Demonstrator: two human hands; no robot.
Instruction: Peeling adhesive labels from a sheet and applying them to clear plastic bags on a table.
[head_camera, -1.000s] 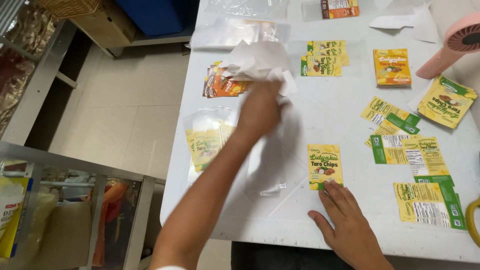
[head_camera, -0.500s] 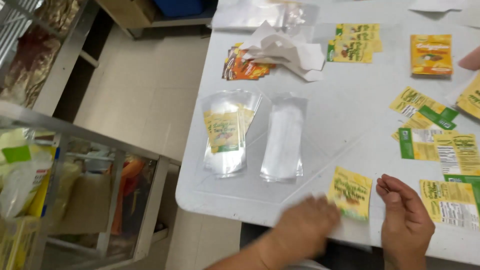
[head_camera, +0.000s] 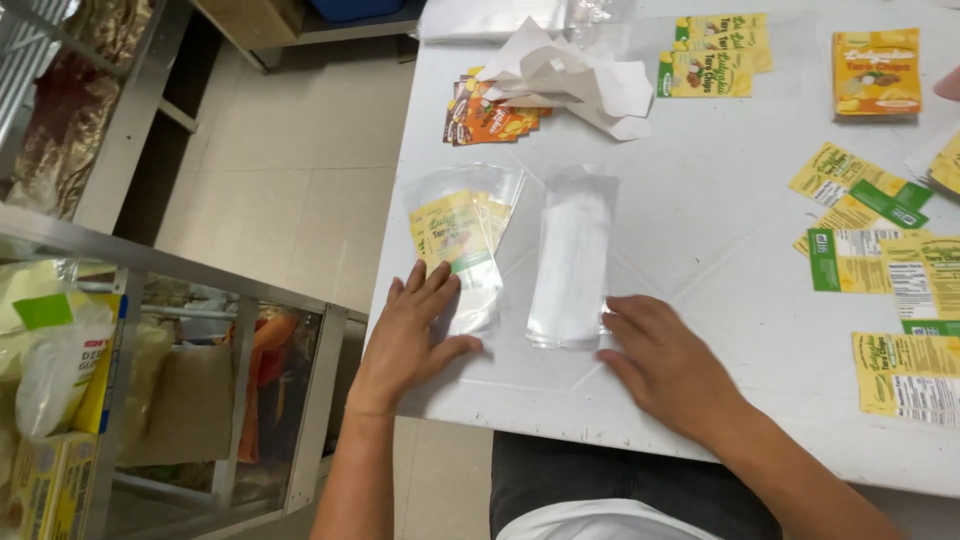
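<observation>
Two clear plastic pouches lie side by side near the front left corner of the white table (head_camera: 700, 230). The labelled pouch (head_camera: 462, 240) carries a yellow-and-green label and sits closest to the left edge; the empty pouch (head_camera: 572, 262) lies just to its right, flat, long axis running away from the front edge. Left hand (head_camera: 412, 335) rests palm down, fingers spread, fingertips on the near end of the labelled pouch; nothing clasped. Right hand (head_camera: 668, 362) lies flat, unclenched, fingertips touching the near right corner of the empty pouch; nothing gripped. Compared with half a second ago: both hands have moved left from the loose label at the front edge to the pouches; the pouches keep the same arrangement. Surroundings: a stack of orange packets (head_camera: 488, 118) toward the far left edge, crumpled white paper (head_camera: 575, 80) partly over it, yellow labels (head_camera: 715, 58) and an orange packet (head_camera: 876, 72) along the far edge, loose yellow-and-green labels (head_camera: 880, 255) spread along the right side. Metal shelving (head_camera: 150, 330) stands left of the table. Nothing lies between hands and pouches.
</observation>
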